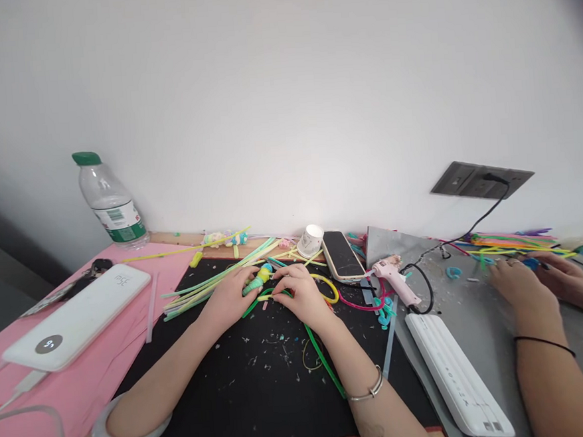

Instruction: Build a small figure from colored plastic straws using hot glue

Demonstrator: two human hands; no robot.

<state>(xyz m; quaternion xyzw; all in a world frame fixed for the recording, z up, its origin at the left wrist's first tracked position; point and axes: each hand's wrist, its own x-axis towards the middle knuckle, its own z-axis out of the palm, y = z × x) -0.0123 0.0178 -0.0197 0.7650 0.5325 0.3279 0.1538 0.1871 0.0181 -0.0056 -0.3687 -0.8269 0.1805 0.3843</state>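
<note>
Over the black mat, my left hand (231,292) is closed around a coiled pipe-cleaner piece (258,279) in green, yellow and blue. Close beside it, my right hand (303,296) pinches a thin yellow-green pipe cleaner (267,298) between thumb and fingers. A green pipe cleaner (324,361) trails down the mat below my right wrist. Behind my left hand lies a bundle of pale green and yellow pipe cleaners (189,294). A yellow loop (330,284) curves out past my right hand. The fingers partly cover the coiled piece.
A white cup (310,241), a phone (343,256) and a pink glue gun (396,283) sit behind and right. White power banks (79,316) flank the black mat (225,409). A bottle (112,201) stands far left. At right, another person's hands (526,288) work on a grey mat.
</note>
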